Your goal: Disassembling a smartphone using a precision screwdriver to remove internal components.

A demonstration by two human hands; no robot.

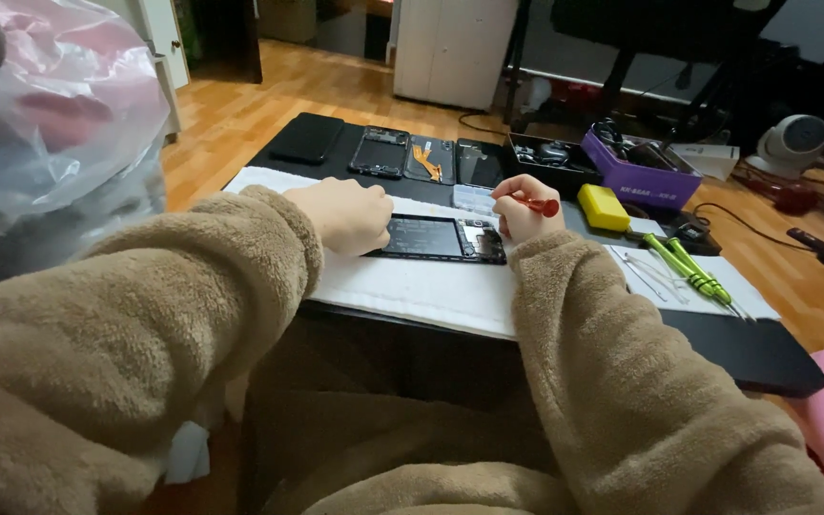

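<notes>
Opened phone (436, 237) lies flat on a white cloth (412, 286) spread over a low black table (755, 353), back cover off, battery & board showing. Left hand (347, 216) is curled loosely, pressing down on the phone's left end to keep it from sliding; it grips nothing else. Right hand (525, 212) is closed round a red screwdriver (534, 203), held pen-style w/ the handle sticking out to the right; tip is hidden behind the fingers, seemingly down at the phone's right end near the camera corner. Judging by this, the step in hand is working screws at that end of the board, prob. mid-disassembly or mid-repair, can't tell which way the screws are going. Next move calls for a steady vertical driver, light downward pressure so the tip doesn't slip onto the board, and the left hand holding firm. Behind, at the table's far edge: a row of other phone parts (402, 154), incl. a dark panel and a frame w/ an orange flex strip. To the right, a yellow block (604, 207), a purple box (643, 172) of bits, and green-handled tools (690, 267) on a white sheet, well apart from the hands.
</notes>
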